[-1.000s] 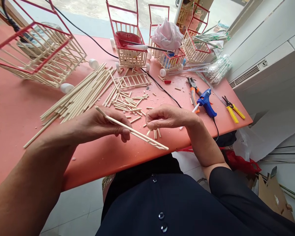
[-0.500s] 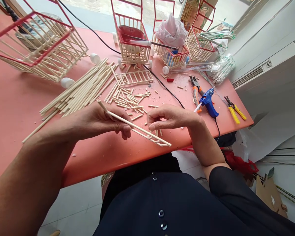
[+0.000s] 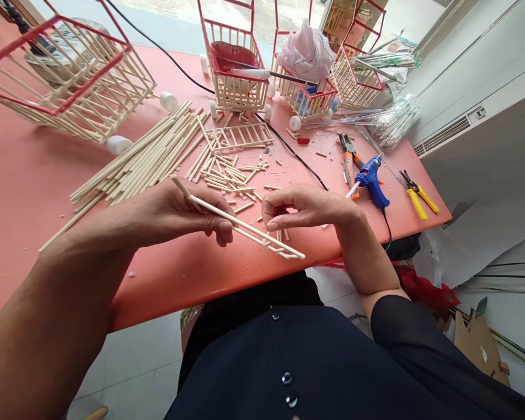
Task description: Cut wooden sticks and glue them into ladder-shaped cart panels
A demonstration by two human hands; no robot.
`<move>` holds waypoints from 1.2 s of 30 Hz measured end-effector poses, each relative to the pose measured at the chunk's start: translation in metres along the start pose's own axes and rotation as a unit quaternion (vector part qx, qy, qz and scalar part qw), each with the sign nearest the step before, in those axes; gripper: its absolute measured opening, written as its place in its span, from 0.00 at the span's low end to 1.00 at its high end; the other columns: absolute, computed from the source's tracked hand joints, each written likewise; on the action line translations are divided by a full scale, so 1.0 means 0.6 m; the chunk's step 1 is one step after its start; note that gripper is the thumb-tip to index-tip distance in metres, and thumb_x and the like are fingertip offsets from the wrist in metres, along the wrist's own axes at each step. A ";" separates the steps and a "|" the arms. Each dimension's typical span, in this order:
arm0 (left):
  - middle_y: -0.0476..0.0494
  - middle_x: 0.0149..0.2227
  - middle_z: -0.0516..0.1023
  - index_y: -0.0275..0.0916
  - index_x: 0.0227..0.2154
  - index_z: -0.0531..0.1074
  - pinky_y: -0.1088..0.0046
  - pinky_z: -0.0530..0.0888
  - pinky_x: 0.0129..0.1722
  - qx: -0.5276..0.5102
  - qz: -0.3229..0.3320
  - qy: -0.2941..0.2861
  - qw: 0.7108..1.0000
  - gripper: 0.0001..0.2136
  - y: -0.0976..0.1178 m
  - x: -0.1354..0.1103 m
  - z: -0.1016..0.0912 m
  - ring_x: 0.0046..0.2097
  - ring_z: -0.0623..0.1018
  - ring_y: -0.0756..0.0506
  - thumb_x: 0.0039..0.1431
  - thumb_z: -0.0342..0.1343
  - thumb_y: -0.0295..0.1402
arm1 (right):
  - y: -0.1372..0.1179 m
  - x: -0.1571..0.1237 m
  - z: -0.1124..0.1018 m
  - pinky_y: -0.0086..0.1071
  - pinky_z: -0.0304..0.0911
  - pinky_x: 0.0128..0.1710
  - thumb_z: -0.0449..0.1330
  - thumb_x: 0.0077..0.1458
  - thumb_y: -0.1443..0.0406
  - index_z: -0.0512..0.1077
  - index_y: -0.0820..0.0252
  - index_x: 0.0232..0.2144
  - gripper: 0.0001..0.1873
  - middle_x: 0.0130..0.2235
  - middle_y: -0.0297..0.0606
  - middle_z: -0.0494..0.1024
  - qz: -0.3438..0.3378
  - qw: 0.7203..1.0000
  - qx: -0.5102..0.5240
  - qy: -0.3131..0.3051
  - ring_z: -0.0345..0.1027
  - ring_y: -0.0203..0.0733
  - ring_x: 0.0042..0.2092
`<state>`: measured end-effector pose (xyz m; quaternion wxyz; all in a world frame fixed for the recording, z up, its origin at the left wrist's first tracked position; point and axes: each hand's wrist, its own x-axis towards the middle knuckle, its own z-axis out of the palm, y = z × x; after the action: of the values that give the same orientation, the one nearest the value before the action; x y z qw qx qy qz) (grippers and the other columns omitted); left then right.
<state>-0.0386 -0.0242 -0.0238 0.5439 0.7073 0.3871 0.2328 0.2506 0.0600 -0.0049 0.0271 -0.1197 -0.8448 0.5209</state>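
Note:
My left hand (image 3: 192, 213) is closed around a narrow ladder-like frame of pale wooden sticks (image 3: 254, 230). The frame slants down to the right over the table's front edge, with a few short rungs at its far end. Just above that end, my right hand (image 3: 293, 208) has thumb and fingers pressed together in a pinch. Whatever its fingertips hold is hidden or too small to name. Behind both hands lies a scatter of short cut sticks (image 3: 230, 178). A second ladder-like stick frame (image 3: 240, 136) rests flat farther back.
Long sticks (image 3: 144, 154) are heaped at left, beside a stick cart (image 3: 100, 99). More small carts (image 3: 240, 87) line the back, some holding things. At right lie a blue glue gun (image 3: 371, 181), orange-handled pliers (image 3: 349, 157) and yellow-handled cutters (image 3: 417, 198). A black cable (image 3: 295, 154) crosses the table.
Both hands and the stick frame stay in nearly the same place. Only a very slight shift of the whole view shows.

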 end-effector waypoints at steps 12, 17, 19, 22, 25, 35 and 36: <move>0.42 0.34 0.89 0.45 0.36 0.90 0.74 0.78 0.38 0.015 -0.009 0.003 1.000 0.14 -0.001 -0.001 -0.002 0.37 0.85 0.42 0.68 0.66 0.48 | -0.005 -0.002 -0.002 0.27 0.57 0.37 0.66 0.70 0.59 0.76 0.63 0.37 0.13 0.33 0.33 0.76 -0.010 1.000 -0.021 0.003 0.64 0.33 0.35; 0.42 0.35 0.89 0.46 0.37 0.90 0.75 0.78 0.39 0.014 0.006 0.001 1.000 0.14 -0.004 -0.001 -0.004 0.37 0.85 0.43 0.70 0.65 0.47 | -0.006 -0.002 -0.001 0.28 0.58 0.38 0.67 0.70 0.59 0.76 0.63 0.37 0.13 0.33 0.34 0.77 -0.008 1.000 -0.025 0.006 0.65 0.34 0.36; 0.42 0.34 0.89 0.46 0.37 0.90 0.75 0.78 0.39 0.012 0.009 0.002 1.000 0.14 -0.004 -0.001 -0.004 0.37 0.85 0.43 0.70 0.65 0.47 | -0.006 -0.002 -0.001 0.28 0.58 0.38 0.67 0.70 0.60 0.75 0.63 0.37 0.12 0.34 0.34 0.77 -0.010 1.000 -0.023 0.006 0.65 0.34 0.36; 0.42 0.34 0.89 0.46 0.36 0.90 0.75 0.78 0.39 0.009 0.010 0.004 1.000 0.14 -0.002 -0.001 -0.002 0.36 0.85 0.43 0.69 0.66 0.48 | -0.004 -0.002 0.000 0.28 0.58 0.38 0.67 0.70 0.60 0.75 0.63 0.37 0.12 0.34 0.34 0.76 -0.017 1.000 -0.013 0.011 0.65 0.34 0.36; 0.42 0.34 0.89 0.46 0.36 0.90 0.74 0.78 0.39 0.012 0.002 0.008 1.000 0.14 -0.002 -0.001 -0.001 0.36 0.84 0.43 0.69 0.66 0.49 | -0.003 -0.002 0.000 0.28 0.58 0.38 0.67 0.70 0.59 0.75 0.63 0.37 0.12 0.34 0.34 0.77 -0.018 1.000 -0.013 0.014 0.65 0.34 0.36; 0.42 0.35 0.89 0.44 0.38 0.90 0.73 0.81 0.39 0.030 0.000 0.022 0.999 0.15 -0.003 -0.006 -0.004 0.37 0.86 0.42 0.69 0.66 0.49 | -0.002 -0.004 -0.004 0.28 0.57 0.37 0.67 0.70 0.61 0.77 0.64 0.36 0.12 0.33 0.32 0.76 -0.026 0.999 -0.009 0.029 0.65 0.32 0.35; 0.42 0.35 0.89 0.44 0.38 0.90 0.74 0.81 0.39 0.030 0.002 0.024 0.999 0.15 -0.003 -0.006 -0.004 0.37 0.86 0.43 0.70 0.66 0.48 | -0.001 -0.004 -0.004 0.28 0.57 0.36 0.67 0.70 0.61 0.77 0.64 0.36 0.12 0.33 0.32 0.76 -0.026 0.999 -0.009 0.031 0.65 0.32 0.34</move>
<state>-0.0430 -0.0256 -0.0246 0.5121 0.7186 0.4053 0.2392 0.2531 0.0610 -0.0031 0.0657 -0.1139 -0.8513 0.5080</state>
